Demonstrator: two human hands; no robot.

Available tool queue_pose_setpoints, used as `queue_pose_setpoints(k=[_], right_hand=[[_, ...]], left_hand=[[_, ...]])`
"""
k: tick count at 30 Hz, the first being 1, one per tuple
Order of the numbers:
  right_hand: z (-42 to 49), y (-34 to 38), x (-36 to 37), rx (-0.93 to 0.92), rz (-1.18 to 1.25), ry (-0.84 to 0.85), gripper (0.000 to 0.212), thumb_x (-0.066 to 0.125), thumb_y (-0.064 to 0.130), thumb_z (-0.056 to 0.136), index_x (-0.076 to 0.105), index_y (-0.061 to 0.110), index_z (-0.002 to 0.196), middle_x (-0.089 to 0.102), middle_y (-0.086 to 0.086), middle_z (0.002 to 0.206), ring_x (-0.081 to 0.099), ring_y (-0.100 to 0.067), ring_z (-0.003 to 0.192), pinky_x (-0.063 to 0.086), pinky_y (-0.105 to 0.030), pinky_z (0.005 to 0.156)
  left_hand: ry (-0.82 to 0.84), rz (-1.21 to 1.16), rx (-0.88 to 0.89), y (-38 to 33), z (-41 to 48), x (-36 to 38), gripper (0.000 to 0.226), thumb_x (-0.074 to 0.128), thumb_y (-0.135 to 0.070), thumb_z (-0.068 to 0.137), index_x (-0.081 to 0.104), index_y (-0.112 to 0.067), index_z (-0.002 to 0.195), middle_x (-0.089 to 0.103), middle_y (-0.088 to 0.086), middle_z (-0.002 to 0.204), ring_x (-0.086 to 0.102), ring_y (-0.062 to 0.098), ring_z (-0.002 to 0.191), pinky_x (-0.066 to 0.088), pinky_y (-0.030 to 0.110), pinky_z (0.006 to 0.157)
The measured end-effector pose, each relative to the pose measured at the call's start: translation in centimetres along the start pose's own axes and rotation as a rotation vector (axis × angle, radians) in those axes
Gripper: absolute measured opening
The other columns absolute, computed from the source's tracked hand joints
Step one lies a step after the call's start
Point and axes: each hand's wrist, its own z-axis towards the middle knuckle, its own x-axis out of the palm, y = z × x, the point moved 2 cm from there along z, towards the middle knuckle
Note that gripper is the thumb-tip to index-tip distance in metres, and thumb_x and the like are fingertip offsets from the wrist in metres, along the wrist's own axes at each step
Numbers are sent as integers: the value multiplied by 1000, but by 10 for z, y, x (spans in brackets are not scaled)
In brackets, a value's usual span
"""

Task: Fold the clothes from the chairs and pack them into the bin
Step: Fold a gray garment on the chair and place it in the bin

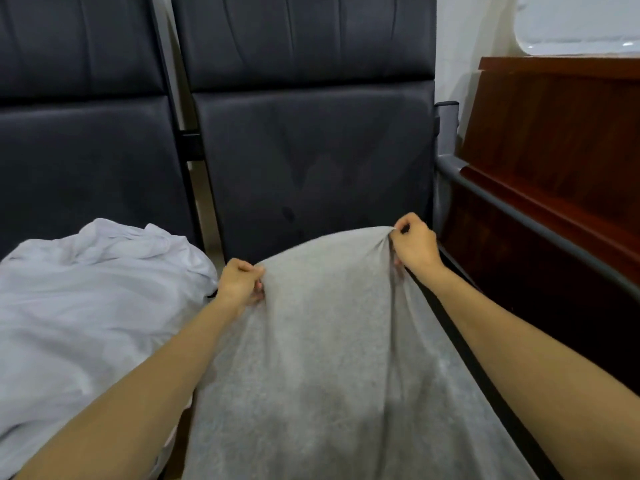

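A grey garment (322,341) lies spread over the seat of the right-hand dark chair (311,161). My left hand (240,282) pinches its far edge on the left side. My right hand (414,244) grips the same far edge on the right, bunching the cloth and lifting it slightly off the seat. A crumpled white garment (86,296) lies on the seat of the left-hand dark chair (86,161). No bin is in view.
A dark metal armrest rail (512,216) runs along the right chair's side. Right beyond it stands a reddish-brown wooden cabinet (561,140). A narrow gap separates the two chairs. A white wall shows behind.
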Motion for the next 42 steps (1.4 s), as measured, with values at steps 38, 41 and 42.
queue_pose_setpoints(k=[38, 41, 42], right_hand=[[-82, -41, 11, -177, -570, 449, 43, 43, 34, 99, 44, 17, 138, 43, -6, 143, 37, -27, 133, 31, -42, 107], [-115, -49, -7, -178, -684, 571, 47, 42, 42, 99, 41, 22, 141, 36, -2, 148, 35, -25, 135, 34, -40, 108], [-119, -54, -10, -154, -732, 631, 52, 38, 48, 99, 33, 26, 146, 25, 1, 155, 25, -23, 141, 27, -42, 113]], left_hand=[[390, 1391, 453, 48, -134, 15, 80, 6, -68, 90, 13, -18, 153, 10, 3, 159, 8, 21, 146, 11, 40, 119], [454, 1415, 371, 41, -100, 22, 65, 14, -54, 100, -3, -22, 154, -9, 0, 161, -7, 18, 148, -3, 42, 120], [455, 1411, 362, 39, -87, 24, 63, 12, -52, 101, -5, -22, 154, -11, 0, 161, -9, 17, 148, -4, 42, 120]])
